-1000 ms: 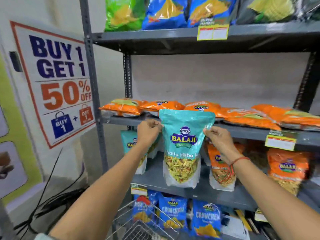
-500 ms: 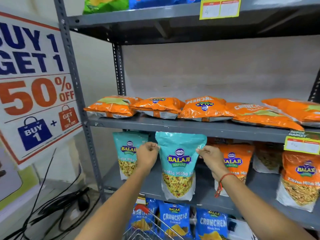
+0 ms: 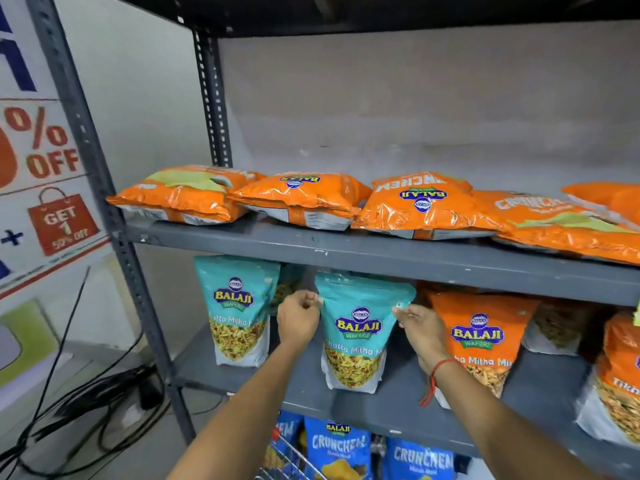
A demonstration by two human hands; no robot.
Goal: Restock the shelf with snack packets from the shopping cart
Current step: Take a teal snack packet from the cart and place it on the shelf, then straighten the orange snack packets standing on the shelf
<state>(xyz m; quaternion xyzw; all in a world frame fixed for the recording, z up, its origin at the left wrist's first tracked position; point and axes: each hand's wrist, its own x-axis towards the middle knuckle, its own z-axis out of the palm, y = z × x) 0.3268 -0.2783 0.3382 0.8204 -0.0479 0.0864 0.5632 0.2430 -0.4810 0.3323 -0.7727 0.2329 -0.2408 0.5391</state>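
Teal Balaji packet [image 3: 356, 336] standing upright on the grey shelf [image 3: 391, 407], long axis vertical, label facing outward, left hand [image 3: 298, 318] and right hand [image 3: 420, 329] pinching its top corners, orange packet [image 3: 479, 344] just beside it.

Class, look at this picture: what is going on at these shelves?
A person is standing a teal plastic snack pouch upright on the grey metal shelf. The left hand and right hand each pinch an upper edge. It sits between another teal pouch and an orange pouch.
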